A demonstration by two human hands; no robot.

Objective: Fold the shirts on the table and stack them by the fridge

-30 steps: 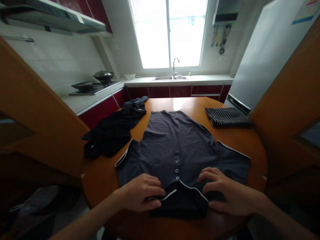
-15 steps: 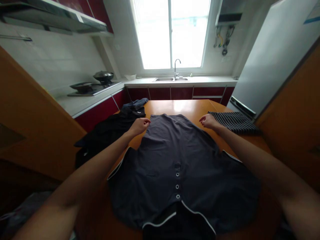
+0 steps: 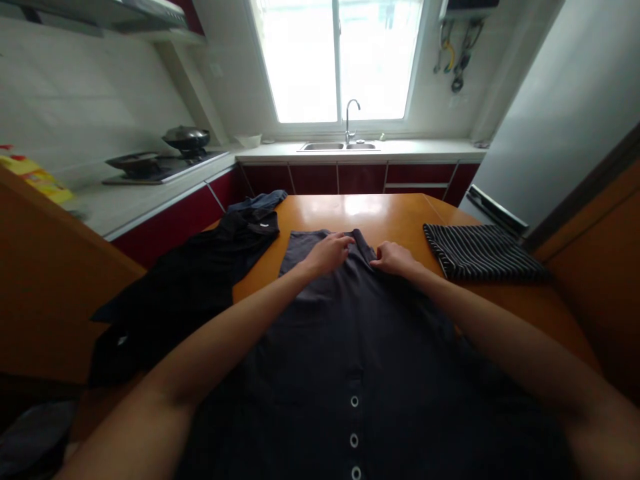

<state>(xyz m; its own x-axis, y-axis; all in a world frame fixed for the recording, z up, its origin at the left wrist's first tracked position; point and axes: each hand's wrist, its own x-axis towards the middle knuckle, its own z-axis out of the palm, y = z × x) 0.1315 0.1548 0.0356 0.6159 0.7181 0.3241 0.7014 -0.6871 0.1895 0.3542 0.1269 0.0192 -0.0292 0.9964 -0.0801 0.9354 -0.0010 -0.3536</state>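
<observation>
A dark grey polo shirt (image 3: 320, 360) lies spread on the wooden table, its hem at the far end and its round-buttoned placket near me. My left hand (image 3: 330, 253) rests on the cloth near the middle of the hem, fingers stretched toward the right. Beside it, my right hand (image 3: 395, 258) pinches the shirt's right edge near the hem. Between the two hands the hem's right corner is lifted and turned inward in a narrow fold. The collar is out of view, and my right forearm covers part of the right side.
On the left lies a heap of black clothes (image 3: 200, 267), with blue denim (image 3: 260, 201) behind it. A folded striped cloth (image 3: 485, 252) sits on the right of the wooden table (image 3: 325, 208). Beyond are a sink (image 3: 325, 147), a stove (image 3: 170, 167) and a fridge (image 3: 550, 127).
Both hands have come inward from either side of the hem onto the shirt. The right one has taken hold of the right edge and brought it toward the middle. The view has moved forward.
</observation>
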